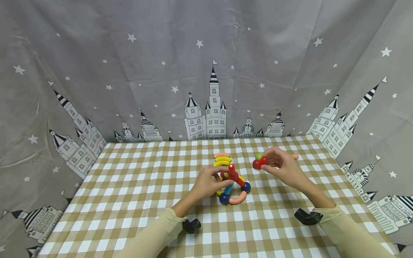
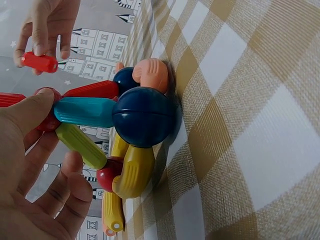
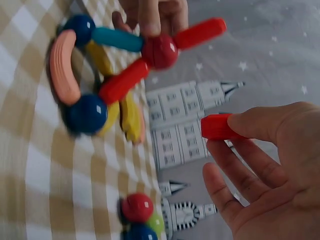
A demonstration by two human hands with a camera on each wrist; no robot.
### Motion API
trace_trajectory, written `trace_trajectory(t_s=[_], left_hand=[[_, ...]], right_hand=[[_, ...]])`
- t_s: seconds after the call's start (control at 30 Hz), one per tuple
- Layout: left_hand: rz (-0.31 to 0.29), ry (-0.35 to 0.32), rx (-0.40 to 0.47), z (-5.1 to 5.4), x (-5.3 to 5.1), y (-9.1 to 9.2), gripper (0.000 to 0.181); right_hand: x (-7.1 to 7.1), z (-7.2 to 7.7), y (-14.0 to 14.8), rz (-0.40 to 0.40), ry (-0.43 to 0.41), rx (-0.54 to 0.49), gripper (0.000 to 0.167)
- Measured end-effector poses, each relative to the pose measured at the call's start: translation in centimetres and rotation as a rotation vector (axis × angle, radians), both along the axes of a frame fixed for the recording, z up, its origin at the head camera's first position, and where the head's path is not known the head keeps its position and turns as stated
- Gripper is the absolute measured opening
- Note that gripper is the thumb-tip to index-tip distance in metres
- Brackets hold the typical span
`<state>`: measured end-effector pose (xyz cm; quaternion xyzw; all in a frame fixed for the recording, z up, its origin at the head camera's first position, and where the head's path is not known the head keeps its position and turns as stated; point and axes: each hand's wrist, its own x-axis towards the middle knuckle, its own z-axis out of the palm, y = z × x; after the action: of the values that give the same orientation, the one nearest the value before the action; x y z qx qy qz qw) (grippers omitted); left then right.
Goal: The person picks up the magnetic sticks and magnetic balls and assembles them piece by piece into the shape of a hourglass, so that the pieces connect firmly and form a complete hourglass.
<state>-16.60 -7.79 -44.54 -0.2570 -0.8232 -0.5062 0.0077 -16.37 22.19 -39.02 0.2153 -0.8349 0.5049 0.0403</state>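
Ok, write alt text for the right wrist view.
A right hand pinches a short red rod. Beyond, a left hand grips a dark red ball within a frame of coloured rods and balls on brown and white checked cloth, with a red ball, blue ball and green ball nearby.

The left grip (image 1: pixel 208 182) is masking part of a red ball (image 2: pixel 49 123); the left wrist view's edge is cropping a red stick (image 2: pixel 9 99). The right grip (image 1: pixel 286 170) is covering a short stick's end (image 3: pixel 216 127); the right wrist view's lower edge is cropping a blue ball (image 3: pixel 141 233).
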Motion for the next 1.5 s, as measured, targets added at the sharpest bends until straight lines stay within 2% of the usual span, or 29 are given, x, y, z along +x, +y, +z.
trace_trajectory(t_s=[0.3,0.57,0.87,1.1,1.5], left_hand=[[0.0,-0.03,0.012,0.2,0.1,0.1,0.032],[-0.007,-0.11,0.084,-0.1,-0.1,0.1,0.031],[-0.02,-0.137,0.109,-0.3,-0.2,0.2,0.032],[-0.014,-0.141,0.118,-0.2,-0.1,0.1,0.032],[-0.015,-0.11,0.093,-0.2,-0.1,0.1,0.031]], right_hand=[[0.7,-0.5,-2.8,0.079,-0.041,-0.092,0.031],[0.9,-1.0,-4.7,0.102,-0.084,-0.149,0.03],[0.9,-1.6,-5.5,0.117,-0.048,-0.167,0.029],[0.7,-1.8,-5.6,0.097,-0.046,-0.151,0.029],[0.7,-1.7,-6.0,0.065,-0.062,-0.138,0.031]])
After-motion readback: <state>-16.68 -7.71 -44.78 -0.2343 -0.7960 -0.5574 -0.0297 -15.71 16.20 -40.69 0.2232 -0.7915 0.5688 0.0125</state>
